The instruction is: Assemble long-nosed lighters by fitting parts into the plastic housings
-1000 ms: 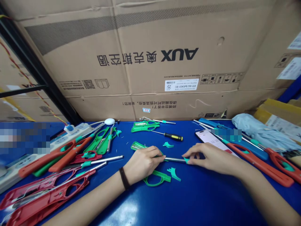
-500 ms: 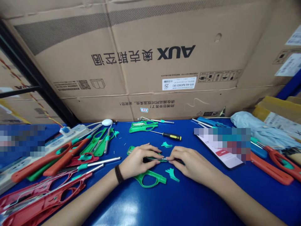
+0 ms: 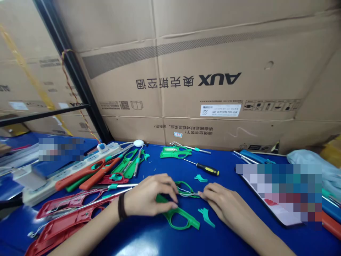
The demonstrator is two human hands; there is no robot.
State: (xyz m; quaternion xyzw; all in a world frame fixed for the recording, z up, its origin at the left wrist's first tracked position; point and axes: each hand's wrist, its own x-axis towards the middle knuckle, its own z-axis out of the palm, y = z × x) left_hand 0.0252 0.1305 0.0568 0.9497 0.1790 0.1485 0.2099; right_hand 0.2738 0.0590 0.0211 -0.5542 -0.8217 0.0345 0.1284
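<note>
open green casing (image 3: pixel 185 184), mid worktop (image 3: pixel 149 243)
left hand (image 3: pixel 151 195) curled over its left end, cannot tell if gripping; second green half (image 3: pixel 187 216) nearer the front edge; right hand (image 3: pixel 223 204) pinching a metal rod (image 3: pixel 196 194) at the casing's right end

Brown cardboard wall (image 3: pixel 186 53) behind a glossy blue tabletop (image 3: pixel 160 241)
</note>
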